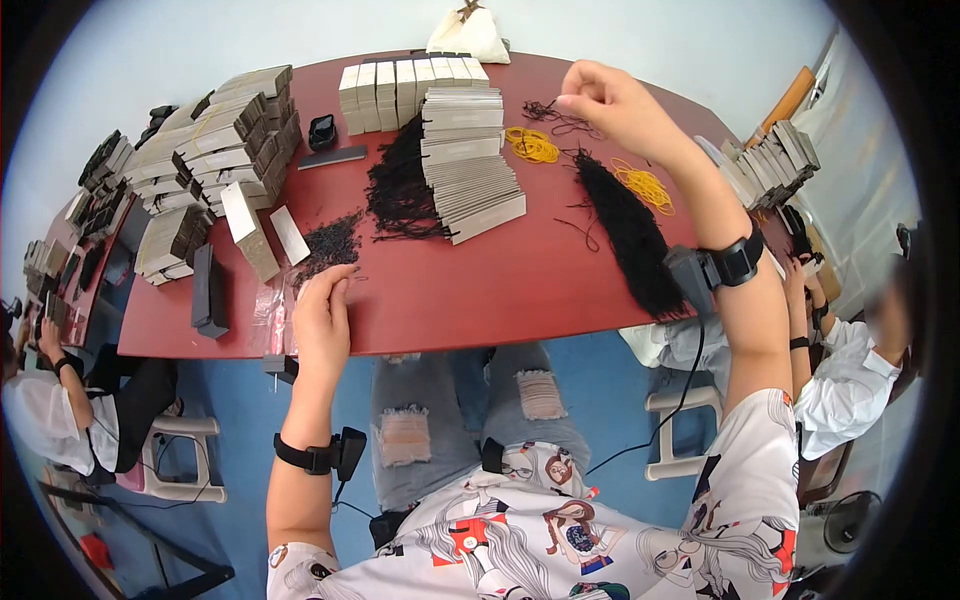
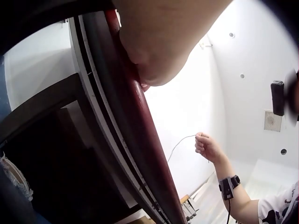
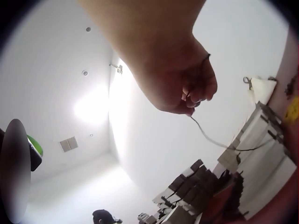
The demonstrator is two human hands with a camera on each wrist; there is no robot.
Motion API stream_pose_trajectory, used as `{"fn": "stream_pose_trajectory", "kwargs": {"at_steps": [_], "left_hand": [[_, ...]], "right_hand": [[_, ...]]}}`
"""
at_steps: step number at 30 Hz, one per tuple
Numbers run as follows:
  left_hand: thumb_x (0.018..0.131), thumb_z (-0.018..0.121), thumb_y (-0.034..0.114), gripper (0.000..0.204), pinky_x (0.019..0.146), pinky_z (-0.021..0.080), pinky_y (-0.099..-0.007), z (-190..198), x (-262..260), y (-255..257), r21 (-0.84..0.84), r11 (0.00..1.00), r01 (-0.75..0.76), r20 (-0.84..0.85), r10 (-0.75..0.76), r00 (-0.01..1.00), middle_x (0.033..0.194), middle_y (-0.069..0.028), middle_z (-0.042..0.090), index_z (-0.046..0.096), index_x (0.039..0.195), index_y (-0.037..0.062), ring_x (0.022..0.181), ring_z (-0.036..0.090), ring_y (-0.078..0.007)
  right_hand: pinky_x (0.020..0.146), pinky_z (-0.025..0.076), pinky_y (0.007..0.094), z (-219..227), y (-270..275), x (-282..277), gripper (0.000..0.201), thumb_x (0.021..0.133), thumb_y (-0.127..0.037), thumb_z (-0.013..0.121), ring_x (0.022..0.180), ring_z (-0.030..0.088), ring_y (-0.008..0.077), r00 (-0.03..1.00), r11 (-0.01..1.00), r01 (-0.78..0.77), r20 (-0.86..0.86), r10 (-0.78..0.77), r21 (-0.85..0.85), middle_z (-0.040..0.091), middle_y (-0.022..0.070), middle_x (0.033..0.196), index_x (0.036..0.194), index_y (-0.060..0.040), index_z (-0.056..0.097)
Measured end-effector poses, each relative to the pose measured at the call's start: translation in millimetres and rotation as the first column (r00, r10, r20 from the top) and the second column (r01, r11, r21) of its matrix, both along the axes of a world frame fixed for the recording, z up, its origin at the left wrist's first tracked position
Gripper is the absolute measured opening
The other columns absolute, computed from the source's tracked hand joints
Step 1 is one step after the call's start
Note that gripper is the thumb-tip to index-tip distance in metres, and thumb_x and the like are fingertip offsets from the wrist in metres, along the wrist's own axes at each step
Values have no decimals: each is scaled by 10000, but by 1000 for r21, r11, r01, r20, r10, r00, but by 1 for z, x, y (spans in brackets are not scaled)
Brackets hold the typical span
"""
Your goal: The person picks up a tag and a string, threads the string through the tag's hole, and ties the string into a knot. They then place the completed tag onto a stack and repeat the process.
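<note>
Raised above the table's far right part, my right hand (image 1: 625, 115) pinches a thin dark cord (image 3: 210, 138) between thumb and fingers; in the right wrist view the cord hangs in a curve away from the fingertips. In the left wrist view the same cord (image 2: 176, 146) trails from the right hand (image 2: 208, 148). My left hand (image 1: 325, 320) is low by the table's front edge, its bent fingers at the near side of a heap of small black pieces (image 1: 330, 243). Whether its fingertips pinch a piece cannot be told.
Grey stacks (image 1: 235, 140) stand at the left, a long row of pale cards (image 1: 470, 165) with black cords (image 1: 400, 190) in the middle. Yellow bands (image 1: 532, 145) and a black cord bundle (image 1: 625, 235) lie at the right. A dark box (image 1: 208, 290) stands near the left front.
</note>
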State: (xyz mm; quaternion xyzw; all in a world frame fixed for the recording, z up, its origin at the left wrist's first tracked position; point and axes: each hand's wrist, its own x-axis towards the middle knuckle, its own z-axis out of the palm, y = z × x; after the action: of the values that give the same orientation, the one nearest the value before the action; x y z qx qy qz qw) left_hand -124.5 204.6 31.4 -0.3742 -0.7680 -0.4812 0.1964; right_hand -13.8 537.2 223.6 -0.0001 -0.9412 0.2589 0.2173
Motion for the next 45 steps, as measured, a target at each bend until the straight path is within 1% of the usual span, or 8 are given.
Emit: {"fn": "stream_pose_trajectory", "kwargs": {"at_steps": [8, 16, 20, 22, 24, 26, 29, 45], "left_hand": [[891, 496, 4, 115, 711, 443, -226, -2, 0, -4, 29, 999, 31, 164, -35, 986, 865, -66, 626, 585, 962, -6, 793, 567, -106], [892, 500, 6, 117, 684, 433, -206, -4, -1, -3, 36, 998, 57, 178, -63, 982, 889, -52, 637, 591, 965, 0, 767, 551, -84], [889, 503, 1, 130, 675, 434, -199, -2, 2, -2, 39, 997, 64, 196, -70, 978, 897, -43, 646, 594, 982, 7, 758, 545, -70], [891, 498, 0, 142, 668, 434, -198, -5, 0, -2, 33, 997, 75, 196, -80, 977, 905, -37, 647, 589, 999, 8, 758, 543, -65], [894, 494, 3, 149, 661, 429, -200, -6, 0, -1, 55, 997, 49, 209, -60, 976, 904, -34, 648, 584, 1012, 10, 750, 536, -63], [897, 485, 4, 147, 652, 419, -198, -9, -3, -1, 76, 996, 53, 198, -67, 978, 910, -34, 645, 585, 1004, 12, 737, 527, -60], [900, 475, 0, 146, 652, 412, -194, -8, -2, -2, 47, 998, 47, 216, -56, 975, 922, -35, 644, 582, 998, 11, 736, 521, -57], [903, 479, 7, 126, 695, 425, -198, -8, -4, -5, 138, 989, 61, 325, -104, 940, 933, -53, 659, 561, 999, 5, 828, 569, -68]], "right_hand": [[433, 403, 235, -14, -80, -4, 117, 871, -145, 547, 449, 500, 81, 990, 926, -45, 107, 92, -375, 577, 34, 598, 858, -34, 515], [543, 484, 241, -99, -72, 20, 163, 884, -207, 558, 578, 604, 138, 942, 569, 191, 312, 122, -800, 635, 92, 728, 900, -53, 510], [664, 488, 283, -159, -46, 34, 156, 840, -198, 624, 792, 600, 131, 934, 756, 211, 355, 30, -620, 621, 60, 873, 872, -56, 568], [718, 469, 307, -161, -40, 47, 168, 790, -173, 667, 834, 581, 174, 973, 973, 223, 56, -226, 57, 589, 56, 878, 866, -50, 583], [760, 453, 336, -152, -42, 55, 193, 742, -150, 695, 857, 559, 228, 966, 971, 241, 98, -238, -9, 563, 76, 877, 882, -57, 600], [811, 427, 357, -146, -48, 64, 177, 719, -140, 710, 887, 538, 244, 957, 934, -68, 241, 160, -350, 571, 60, 871, 857, -72, 623], [815, 404, 327, -146, -58, 65, 135, 730, -145, 702, 898, 506, 213, 927, 962, -271, 258, 272, -41, 562, 18, 840, 831, -87, 633], [758, 420, 343, -156, -148, -30, 159, 780, -203, 657, 833, 511, 242, 943, 954, -260, 176, 284, -147, 550, 75, 812, 800, -61, 589]]}}
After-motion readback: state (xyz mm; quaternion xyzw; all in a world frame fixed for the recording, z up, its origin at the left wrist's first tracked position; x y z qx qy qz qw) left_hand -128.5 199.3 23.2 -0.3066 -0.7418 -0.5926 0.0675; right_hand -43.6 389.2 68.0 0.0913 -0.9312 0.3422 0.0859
